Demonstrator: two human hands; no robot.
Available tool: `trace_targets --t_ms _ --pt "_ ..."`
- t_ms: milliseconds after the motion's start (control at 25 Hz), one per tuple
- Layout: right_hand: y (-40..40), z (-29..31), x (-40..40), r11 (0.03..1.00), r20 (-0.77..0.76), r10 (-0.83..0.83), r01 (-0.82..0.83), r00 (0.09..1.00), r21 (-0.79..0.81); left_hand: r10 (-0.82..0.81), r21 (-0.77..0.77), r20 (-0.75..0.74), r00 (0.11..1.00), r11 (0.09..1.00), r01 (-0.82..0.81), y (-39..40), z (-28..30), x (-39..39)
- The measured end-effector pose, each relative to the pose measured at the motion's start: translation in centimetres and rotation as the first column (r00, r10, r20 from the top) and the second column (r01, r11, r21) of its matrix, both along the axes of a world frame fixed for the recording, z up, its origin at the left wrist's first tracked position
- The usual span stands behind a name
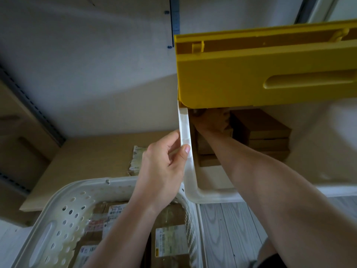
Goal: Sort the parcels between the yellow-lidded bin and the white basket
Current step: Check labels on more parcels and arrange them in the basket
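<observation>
The bin (212, 195) is white with its yellow lid (270, 74) swung up and open. My left hand (164, 163) grips the bin's left rim, thumb on the inside. My right hand (211, 120) reaches deep inside, under the lid, and lies on brown cardboard parcels (264, 132) stacked there; its fingers are hidden in shadow. The white perforated basket (63, 213) sits lower left, holding several labelled brown parcels (168, 240).
A labelled parcel (136, 159) lies on a flat cardboard sheet (92, 157) behind the basket. A metal shelf upright (29, 101) runs along the left. Pale wood-grain floor (228, 233) shows between bin and basket. A grey wall is behind.
</observation>
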State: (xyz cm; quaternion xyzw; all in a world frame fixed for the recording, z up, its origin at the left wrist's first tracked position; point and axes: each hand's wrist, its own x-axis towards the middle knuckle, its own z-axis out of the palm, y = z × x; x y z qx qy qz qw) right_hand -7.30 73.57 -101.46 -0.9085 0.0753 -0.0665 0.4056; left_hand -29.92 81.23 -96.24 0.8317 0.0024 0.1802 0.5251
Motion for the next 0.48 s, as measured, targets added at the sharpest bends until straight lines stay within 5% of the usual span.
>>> trace_targets --t_ms 280,480 --pt "-2.5 1.0 -2.4 0.990 0.052 0.022 -0.014 0.998 -0.144 0.070 0.074 0.024 0.997 0.995 -0.071 -0.6 0.5 -0.2" --pt "-5.9 2.2 -6.2 0.996 0.186 0.023 -0.005 0.982 -0.094 0.159 0.100 -0.010 0.987 0.983 -0.157 -1.2 0.6 -0.5"
